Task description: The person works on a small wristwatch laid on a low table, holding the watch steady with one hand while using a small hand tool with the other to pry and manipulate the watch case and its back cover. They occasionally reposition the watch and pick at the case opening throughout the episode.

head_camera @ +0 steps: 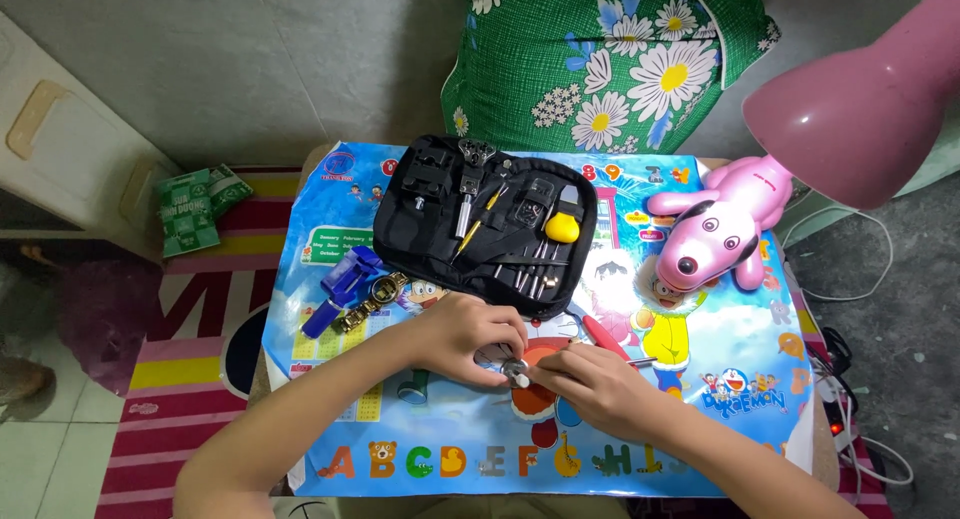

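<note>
Looking down from the head camera, we see both hands meeting over a low table covered by a colourful cartoon mat (700,379). Our left hand (470,339) is curled, with its fingers bent closed around a small round metal piece (516,371), which looks like a watch case; the piece lies at the middle of the mat, just between the two hands. Our right hand (590,384) is also closed, its fingertips pinching at the same metal piece from the right side. A red-handled tool (606,337) lies on the mat just above the right hand, and we cannot tell if the hand touches it.

Behind the hands, an open black tool case (485,219) holds several small tools and a yellow knob. To its left lie a blue holder (343,287) and a gold metal watch band (372,301), touching each other. A pink dog-shaped lamp (715,234) stands at the right, its pink shade (860,99) close to the camera. A green flowered cushion (610,59) sits beyond the table.
</note>
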